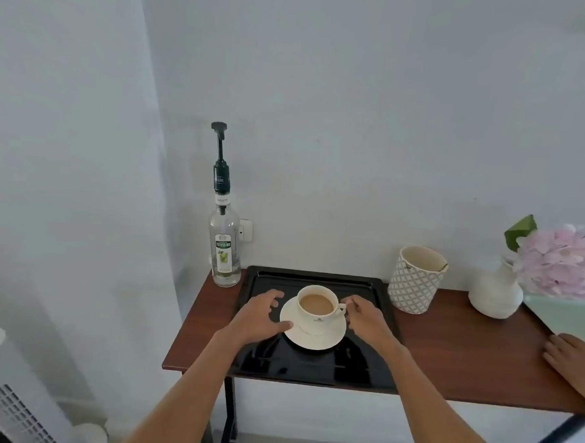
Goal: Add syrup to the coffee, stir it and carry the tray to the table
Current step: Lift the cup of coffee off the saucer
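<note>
Cup point(315, 309) of milky coffee on saucer point(325, 338), on black tray point(310, 364). Left hand point(262, 316) released, thumb on saucer rim; right hand point(367, 318) fingers pinching cup handle. Syrup bottle point(224, 248) far left, nearly empty.

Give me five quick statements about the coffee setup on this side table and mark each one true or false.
1. The cup of milky coffee stands on a white saucer. True.
2. The syrup bottle stands on the black tray. False: it stands on the wooden table, just off the tray's far left corner.
3. The right hand is at the cup's handle. True.
4. The left hand grips the bottle's pump. False: it rests by the saucer's left edge.
5. The patterned pot sits left of the tray. False: it is on the right, beside a white vase of pink flowers.
</note>
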Tool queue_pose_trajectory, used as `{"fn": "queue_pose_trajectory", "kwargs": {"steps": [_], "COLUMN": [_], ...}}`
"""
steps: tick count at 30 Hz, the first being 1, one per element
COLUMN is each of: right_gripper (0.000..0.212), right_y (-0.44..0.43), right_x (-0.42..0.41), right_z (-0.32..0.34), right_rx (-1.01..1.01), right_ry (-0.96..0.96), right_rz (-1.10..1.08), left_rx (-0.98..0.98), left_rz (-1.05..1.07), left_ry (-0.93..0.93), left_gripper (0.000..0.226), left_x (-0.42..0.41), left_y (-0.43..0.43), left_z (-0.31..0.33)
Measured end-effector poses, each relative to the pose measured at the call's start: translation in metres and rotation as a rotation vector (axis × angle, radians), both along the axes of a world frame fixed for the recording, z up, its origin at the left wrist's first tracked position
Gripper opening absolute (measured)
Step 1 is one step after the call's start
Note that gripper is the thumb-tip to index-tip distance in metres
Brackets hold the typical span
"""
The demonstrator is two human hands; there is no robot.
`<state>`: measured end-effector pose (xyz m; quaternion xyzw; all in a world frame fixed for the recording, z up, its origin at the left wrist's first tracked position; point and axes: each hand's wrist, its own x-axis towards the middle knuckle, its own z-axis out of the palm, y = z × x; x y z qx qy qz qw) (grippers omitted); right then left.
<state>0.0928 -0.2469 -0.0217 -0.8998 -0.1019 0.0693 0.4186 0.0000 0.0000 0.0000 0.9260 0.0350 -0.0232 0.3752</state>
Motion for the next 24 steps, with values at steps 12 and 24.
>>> {"fn": "queue_pose_trajectory", "kwargs": {"steps": [12, 24], "right_gripper": [0.025, 0.038], "right_y": [-0.001, 0.002], "right_x": [0.012, 0.012], "right_z": [-0.004, -0.011], "right_rx": [0.117, 0.308], "right_ry": [0.067, 0.293], "right_rz": [-0.004, 0.102], "left_rx": [-0.265, -0.365], "left_rz": [0.05, 0.142], "left_ry": [-0.029, -0.112], "left_gripper": [0.087, 0.08], "left_x": [0.034, 0.041], "left_y": [-0.033, -0.042], "left_z": [-0.029, -0.042]}}
